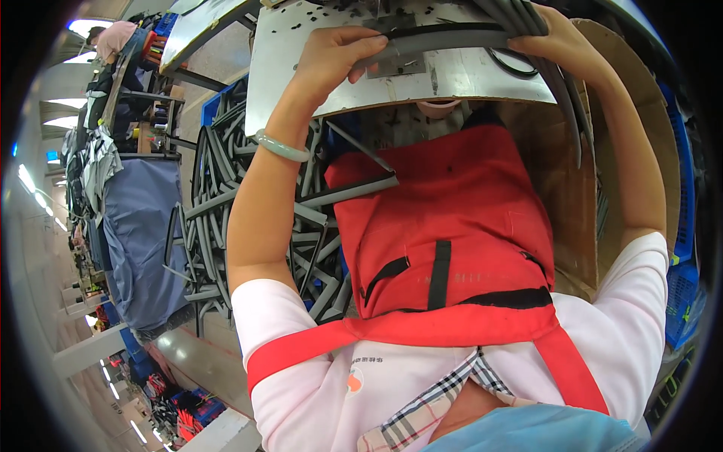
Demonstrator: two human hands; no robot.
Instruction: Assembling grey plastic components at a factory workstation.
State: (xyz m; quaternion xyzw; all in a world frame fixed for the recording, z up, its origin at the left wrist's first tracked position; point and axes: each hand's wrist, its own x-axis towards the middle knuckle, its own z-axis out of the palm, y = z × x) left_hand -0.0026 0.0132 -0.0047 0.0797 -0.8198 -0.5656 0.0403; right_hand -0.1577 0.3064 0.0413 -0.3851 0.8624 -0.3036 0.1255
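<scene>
A grey strip with a black edge runs between my hands above the metal-topped table. My left hand pinches its left end between thumb and fingers. Closed around the other end, my right hand also grips a bundle of similar grey strips, which bends down past the table's right side. Beneath the held strip is a small flat metal plate on the tabletop. A thin black loop lies near my right hand.
Many grey strips are heaped below left of the table. At the right stand an open cardboard box and blue crates. Small black scraps dot the tabletop. Another person is far off at upper left.
</scene>
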